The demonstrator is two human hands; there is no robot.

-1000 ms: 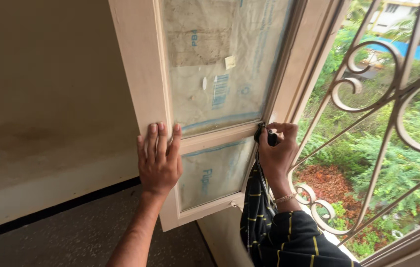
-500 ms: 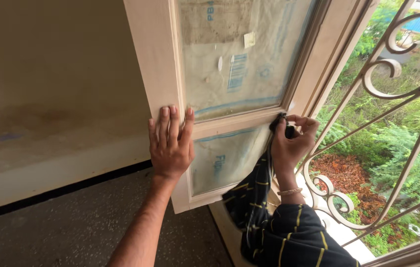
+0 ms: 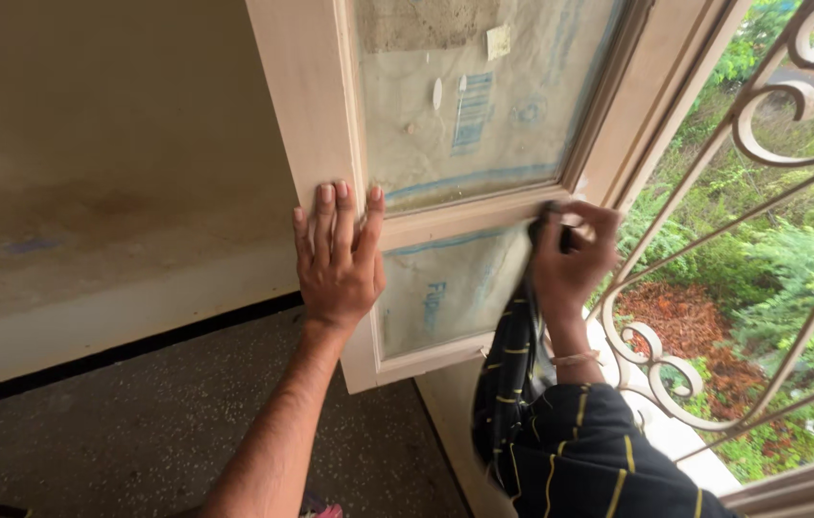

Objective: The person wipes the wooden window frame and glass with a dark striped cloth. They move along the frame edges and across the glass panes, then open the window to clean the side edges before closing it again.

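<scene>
Shutter: the window shutter stood upright, upper centre of frame.
Left hand: pressed flat, open, on its frame.
Right hand: closed around a dark object, blurred, at the crossbar's right end.

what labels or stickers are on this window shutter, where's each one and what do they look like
Protective film: covers the upper glass pane, translucent, pale, with a blue border line.
Blue printed label: middle of the upper pane, tall rectangle of blue lines.
Small sticker: near the top of the upper pane, squarish, pale yellow.
Brownish patch: top of the upper pane, rectangular, dull.
Blue print: on the lower pane's film, between left hand and right hand.
</scene>
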